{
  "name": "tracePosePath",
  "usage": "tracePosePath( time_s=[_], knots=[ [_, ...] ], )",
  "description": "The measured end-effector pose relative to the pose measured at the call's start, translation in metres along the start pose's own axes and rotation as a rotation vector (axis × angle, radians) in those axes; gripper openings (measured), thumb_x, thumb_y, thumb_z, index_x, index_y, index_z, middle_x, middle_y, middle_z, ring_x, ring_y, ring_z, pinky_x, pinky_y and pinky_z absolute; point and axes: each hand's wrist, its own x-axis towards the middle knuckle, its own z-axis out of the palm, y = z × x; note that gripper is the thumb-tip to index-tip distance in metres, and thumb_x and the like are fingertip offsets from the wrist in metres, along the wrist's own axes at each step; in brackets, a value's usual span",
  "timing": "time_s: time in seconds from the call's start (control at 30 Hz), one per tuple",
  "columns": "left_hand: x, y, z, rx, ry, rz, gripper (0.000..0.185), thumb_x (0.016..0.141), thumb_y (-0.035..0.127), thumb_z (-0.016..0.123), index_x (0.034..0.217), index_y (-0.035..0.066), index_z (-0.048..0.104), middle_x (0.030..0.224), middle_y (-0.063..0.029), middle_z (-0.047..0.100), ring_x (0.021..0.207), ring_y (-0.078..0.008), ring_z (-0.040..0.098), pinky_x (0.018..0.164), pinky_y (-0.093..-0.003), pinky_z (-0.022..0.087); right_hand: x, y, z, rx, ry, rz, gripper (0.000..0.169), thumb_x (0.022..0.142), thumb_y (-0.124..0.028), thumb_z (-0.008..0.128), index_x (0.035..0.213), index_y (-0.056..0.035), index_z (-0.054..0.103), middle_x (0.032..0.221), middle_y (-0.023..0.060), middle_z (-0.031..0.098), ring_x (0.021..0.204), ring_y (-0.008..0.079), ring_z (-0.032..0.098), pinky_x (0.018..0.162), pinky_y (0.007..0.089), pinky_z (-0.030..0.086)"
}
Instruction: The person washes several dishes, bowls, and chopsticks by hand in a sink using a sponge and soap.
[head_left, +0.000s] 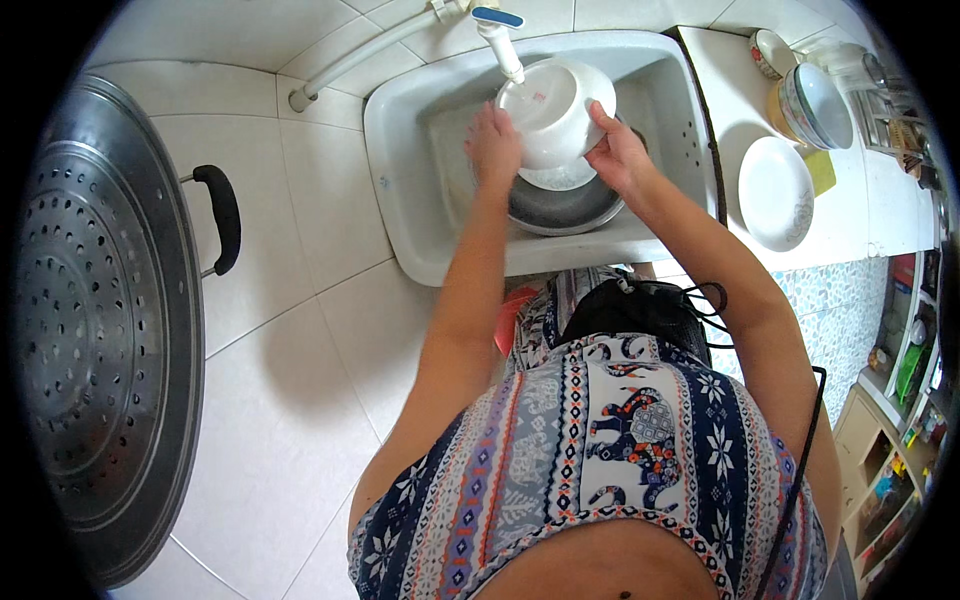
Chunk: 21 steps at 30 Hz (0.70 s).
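A white ceramic bowl (551, 112) is tilted under the spout of a white faucet (504, 49) with a blue handle, its underside facing up. My right hand (619, 150) grips the bowl's right rim, thumb on the outside. At the bowl's left edge is my left hand (495, 146), somewhat blurred, fingers extended; whether it touches the bowl is unclear. Beneath them, a dark metal pan (566, 214) sits in the grey-white sink (405, 187) with another white dish (562, 178) partly visible in it.
On the counter right of the sink are a white oval-looking plate (772, 191), stacked bowls (825, 109), a small patterned bowl (771, 54) and a yellow-green sponge or cloth (820, 171). A large perforated metal steamer tray (97, 322) with a black handle hangs at the left. A pipe (367, 52) runs along the tiled wall.
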Motion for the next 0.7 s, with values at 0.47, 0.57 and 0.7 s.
tracePosePath(
  time_s=[0.47,0.57,0.7],
  knots=[
    [0.026,0.035,0.007,0.367,-0.033,0.425,0.038,0.086,0.031,0.039,0.106,0.002,0.052,0.099,-0.0195,0.055,0.098,-0.0358,0.050,0.090,-0.0471,0.032,-0.016,-0.014,-0.019,-0.278,-0.147,0.046,0.039,0.080,-0.025,0.062,0.111,-0.0047,0.049,0.105,0.0057,0.057,0.096,0.0176,0.054,0.086,0.0335,0.043],
    [0.001,0.063,0.023,0.224,0.136,0.628,0.038,0.087,0.032,0.037,0.104,0.004,0.055,0.096,-0.0188,0.057,0.095,-0.0351,0.052,0.090,-0.0472,0.031,-0.007,-0.016,-0.027,-0.272,-0.191,0.034,0.039,0.079,-0.025,0.063,0.109,-0.0041,0.050,0.103,0.0064,0.057,0.094,0.0180,0.055,0.084,0.0330,0.044],
    [0.052,0.018,0.001,0.268,-0.193,0.076,0.037,0.084,0.027,0.046,0.113,0.005,0.050,0.106,-0.0196,0.055,0.099,-0.0330,0.052,0.092,-0.0449,0.032,-0.018,-0.024,-0.022,-0.355,-0.145,0.006,0.035,0.080,-0.025,0.063,0.107,-0.0055,0.053,0.100,0.0053,0.058,0.093,0.0167,0.055,0.083,0.0316,0.044]
  ],
)
